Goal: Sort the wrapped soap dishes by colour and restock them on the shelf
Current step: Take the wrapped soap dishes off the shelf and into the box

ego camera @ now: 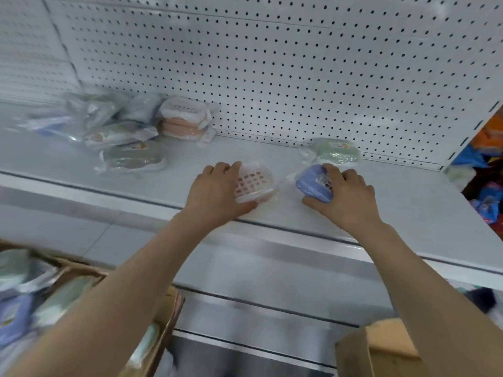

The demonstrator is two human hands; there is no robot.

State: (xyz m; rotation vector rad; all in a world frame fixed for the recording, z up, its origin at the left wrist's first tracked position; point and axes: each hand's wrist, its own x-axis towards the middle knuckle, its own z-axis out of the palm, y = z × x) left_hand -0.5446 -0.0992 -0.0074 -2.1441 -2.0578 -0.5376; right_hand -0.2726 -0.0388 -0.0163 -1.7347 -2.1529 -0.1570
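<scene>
My left hand (215, 191) grips a wrapped pink soap dish (255, 183) that lies on the white shelf (408, 202) near its front edge. To its right my right hand (345, 194) grips a wrapped blue soap dish (310, 183), tilted on the shelf. Just behind the blue one sits a wrapped green soap dish (337, 152) against the pegboard. At the shelf's back left stands a stack of pink dishes (182, 121), with a loose heap of green and grey wrapped dishes (119, 131) beside it.
An open cardboard box (81, 303) with several more wrapped dishes stands at lower left. Another cardboard box (381, 349) is at lower right. The white pegboard (272, 63) backs the shelf. Coloured goods (487, 159) fill the neighbouring bay on the right.
</scene>
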